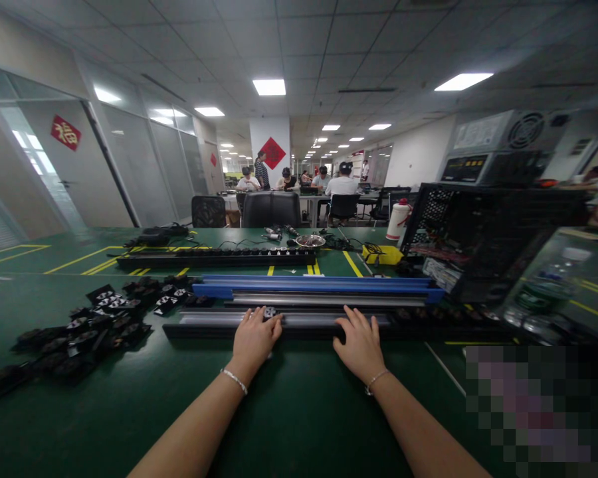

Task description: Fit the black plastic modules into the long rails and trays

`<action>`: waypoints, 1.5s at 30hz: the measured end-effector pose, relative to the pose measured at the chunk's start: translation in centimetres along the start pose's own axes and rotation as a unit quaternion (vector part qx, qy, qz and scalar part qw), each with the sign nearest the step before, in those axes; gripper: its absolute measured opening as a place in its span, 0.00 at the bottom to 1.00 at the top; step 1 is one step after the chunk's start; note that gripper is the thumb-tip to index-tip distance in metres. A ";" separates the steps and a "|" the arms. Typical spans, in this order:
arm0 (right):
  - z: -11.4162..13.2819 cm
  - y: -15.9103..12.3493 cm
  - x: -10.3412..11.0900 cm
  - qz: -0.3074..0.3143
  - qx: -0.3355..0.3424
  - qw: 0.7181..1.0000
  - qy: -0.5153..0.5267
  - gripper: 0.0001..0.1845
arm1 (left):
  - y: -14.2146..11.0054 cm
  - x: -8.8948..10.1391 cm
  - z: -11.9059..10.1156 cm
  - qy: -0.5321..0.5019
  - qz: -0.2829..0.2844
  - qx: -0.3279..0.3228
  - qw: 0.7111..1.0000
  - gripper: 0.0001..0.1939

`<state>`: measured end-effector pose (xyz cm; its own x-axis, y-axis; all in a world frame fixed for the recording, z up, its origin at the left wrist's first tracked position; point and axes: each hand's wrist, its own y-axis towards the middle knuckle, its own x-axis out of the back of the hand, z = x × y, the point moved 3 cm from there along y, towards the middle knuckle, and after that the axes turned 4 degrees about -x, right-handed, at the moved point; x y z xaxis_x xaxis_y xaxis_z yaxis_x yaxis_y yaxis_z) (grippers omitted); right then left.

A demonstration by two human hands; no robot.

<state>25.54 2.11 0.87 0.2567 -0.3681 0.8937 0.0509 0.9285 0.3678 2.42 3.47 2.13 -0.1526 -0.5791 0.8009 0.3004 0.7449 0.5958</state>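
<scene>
A long black rail with a silvery channel lies crosswise in front of me on the green table. My left hand rests over its left half, fingers reaching forward. Between that hand's thumb and index finger is a small black-and-white part, closed in by them at the channel. Farther right, my right hand lies on the same rail with its fingers spread. Just behind runs a blue rail, with a silver-grey bar along its near side. Both palms face down, so their undersides are hidden.
Loose black-and-white parts are heaped at left. Another black rail with small pieces lies farther back, near a metal dish and yellow box. A computer case and plastic bottle stand at right.
</scene>
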 end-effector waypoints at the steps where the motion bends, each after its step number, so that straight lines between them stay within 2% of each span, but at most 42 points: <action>1: 0.0 0.0 0.0 0.000 0.000 1.000 0.000 0.18 | -0.1 0.0 0.2 0.001 -0.003 -0.002 1.000 0.15; 7: -0.1 0.0 -0.1 -0.004 0.003 1.000 0.000 0.18 | -0.5 0.0 1.3 0.008 -0.015 0.002 1.000 0.15; 32: -0.1 0.0 -0.1 -0.004 0.002 1.000 0.001 0.17 | -1.3 0.3 3.8 0.053 0.007 0.004 0.999 0.15; 45: -0.1 0.0 0.0 0.007 -0.005 1.000 0.004 0.18 | -1.6 0.8 5.2 0.036 0.011 0.006 0.999 0.16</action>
<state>25.61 2.11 0.90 0.2649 -0.3548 0.8966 0.0564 0.9340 0.3529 -3.08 3.53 2.08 -0.0788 -0.5846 0.8075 0.2913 0.7612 0.5795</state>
